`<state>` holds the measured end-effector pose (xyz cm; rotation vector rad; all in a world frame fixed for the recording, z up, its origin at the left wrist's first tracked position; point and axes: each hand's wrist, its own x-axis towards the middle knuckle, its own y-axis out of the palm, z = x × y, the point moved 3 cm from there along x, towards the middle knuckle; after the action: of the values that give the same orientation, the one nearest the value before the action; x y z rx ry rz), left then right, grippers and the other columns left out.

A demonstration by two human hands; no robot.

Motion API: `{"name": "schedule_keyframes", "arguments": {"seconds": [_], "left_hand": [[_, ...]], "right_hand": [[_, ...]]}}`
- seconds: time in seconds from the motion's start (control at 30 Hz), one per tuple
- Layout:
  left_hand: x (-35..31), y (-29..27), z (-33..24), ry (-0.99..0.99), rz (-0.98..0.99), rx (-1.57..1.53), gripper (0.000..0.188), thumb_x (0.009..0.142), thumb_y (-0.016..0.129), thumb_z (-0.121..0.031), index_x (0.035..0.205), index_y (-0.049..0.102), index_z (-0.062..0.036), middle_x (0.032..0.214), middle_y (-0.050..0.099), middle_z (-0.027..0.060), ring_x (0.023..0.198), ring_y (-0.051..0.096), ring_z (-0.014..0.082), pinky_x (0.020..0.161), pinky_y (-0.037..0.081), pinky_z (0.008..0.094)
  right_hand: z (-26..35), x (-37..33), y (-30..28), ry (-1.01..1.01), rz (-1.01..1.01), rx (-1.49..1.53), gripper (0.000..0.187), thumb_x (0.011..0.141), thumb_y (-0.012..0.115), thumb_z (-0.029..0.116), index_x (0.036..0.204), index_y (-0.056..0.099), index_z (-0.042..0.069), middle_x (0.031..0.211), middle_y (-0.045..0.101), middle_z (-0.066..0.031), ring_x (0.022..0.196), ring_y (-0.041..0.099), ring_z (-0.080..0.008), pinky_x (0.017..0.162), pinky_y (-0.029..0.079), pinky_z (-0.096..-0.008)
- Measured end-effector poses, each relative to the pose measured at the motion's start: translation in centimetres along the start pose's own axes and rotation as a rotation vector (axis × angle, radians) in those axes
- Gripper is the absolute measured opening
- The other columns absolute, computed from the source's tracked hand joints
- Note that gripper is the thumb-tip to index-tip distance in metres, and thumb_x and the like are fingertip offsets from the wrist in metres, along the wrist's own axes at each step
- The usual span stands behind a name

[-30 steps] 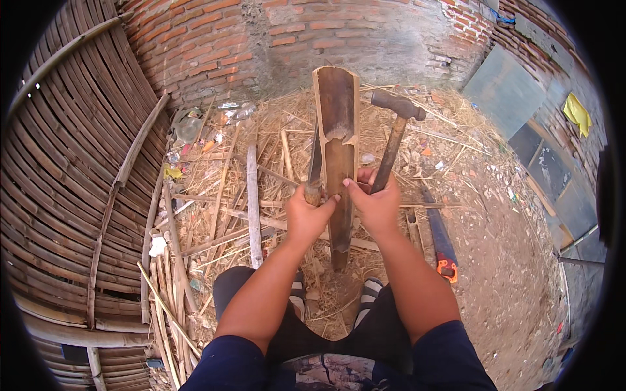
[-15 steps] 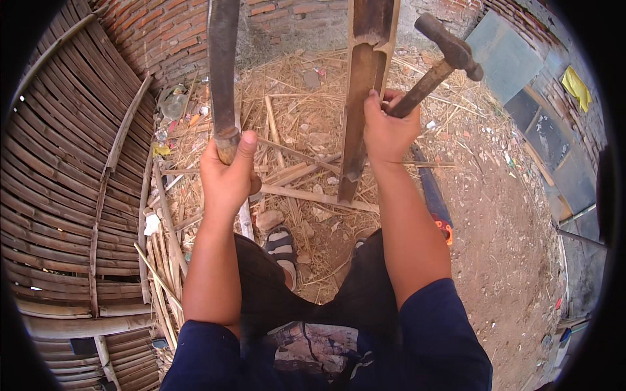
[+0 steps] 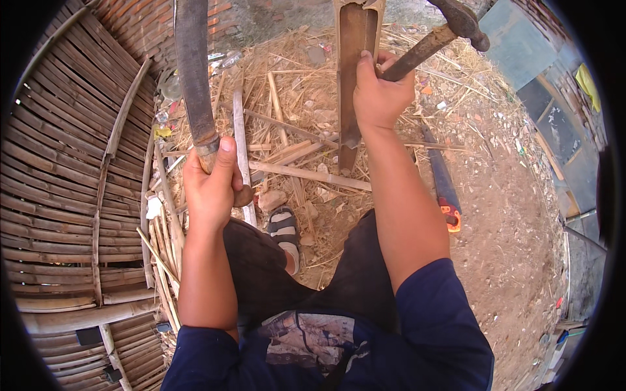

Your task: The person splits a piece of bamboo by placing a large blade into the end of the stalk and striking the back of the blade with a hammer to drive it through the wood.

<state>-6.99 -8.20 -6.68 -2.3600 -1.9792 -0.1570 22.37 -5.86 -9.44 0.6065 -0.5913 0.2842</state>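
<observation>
My left hand [image 3: 212,186] is closed around the wooden handle of a machete [image 3: 193,78]. Its dark blade points upward and slightly left, with the far end cut off by the picture's upper edge. In my right hand [image 3: 383,98] are two things: a hammer [image 3: 427,49], its head up to the right, and the edge of a split bamboo length [image 3: 350,72]. The hollow inner face of the bamboo is turned toward me, and a node wall shows near its lower part. Machete and bamboo stand apart. The bamboo's upper end runs out of the picture.
A handsaw [image 3: 442,173] with an orange handle lies on the ground to the right. Bamboo strips [image 3: 313,176] and straw litter the ground ahead of my sandalled foot [image 3: 283,228]. A bamboo slat wall [image 3: 72,176] rises on the left, a brick wall [image 3: 254,29] ahead, grey panels [image 3: 508,42] at right.
The machete has moved left, away from the bamboo, and its blade leans more to the left. My right hand has shifted slightly up and left with the hammer and bamboo. The view has shifted too.
</observation>
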Motion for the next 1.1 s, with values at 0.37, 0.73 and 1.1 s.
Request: {"name": "schedule_keyframes", "arguments": {"seconds": [0.37,0.73,1.1], "left_hand": [[0.9,0.8,-1.4,0.048,0.002,0.153,0.035,0.099,0.069,-0.038,0.087,0.053,-0.0093,0.064,0.05,0.0003,0.051,0.047,0.0093,0.047,0.037,0.025],[1.4,2.3,-4.7,0.128,0.065,0.099,0.034,0.097,0.073,-0.038,0.095,0.06,-0.0066,0.059,0.053,-0.0035,0.048,0.046,0.0045,0.045,0.034,0.0223],[-2.7,2.6,-5.5,0.079,0.124,0.078,0.034,0.097,0.073,-0.036,0.1,0.059,-0.0045,0.063,0.054,-0.0036,0.049,0.048,0.0057,0.044,0.038,0.0234]], "right_hand": [[-1.9,-1.8,0.7,0.004,0.079,-0.131,0.018,0.083,0.08,0.012,0.086,0.065,0.004,0.076,0.067,-0.0071,0.066,0.063,-0.018,0.064,0.05,-0.0339],[0.0,-1.4,-1.7,-0.075,0.095,-0.279,0.017,0.078,0.079,0.012,0.084,0.065,0.005,0.078,0.064,-0.0101,0.067,0.062,-0.0279,0.065,0.049,-0.0391],[1.4,1.4,-6.1,-0.154,0.057,-0.567,0.017,0.076,0.077,0.01,0.08,0.062,0.004,0.082,0.064,-0.0122,0.074,0.063,-0.0323,0.068,0.05,-0.0425]]}}
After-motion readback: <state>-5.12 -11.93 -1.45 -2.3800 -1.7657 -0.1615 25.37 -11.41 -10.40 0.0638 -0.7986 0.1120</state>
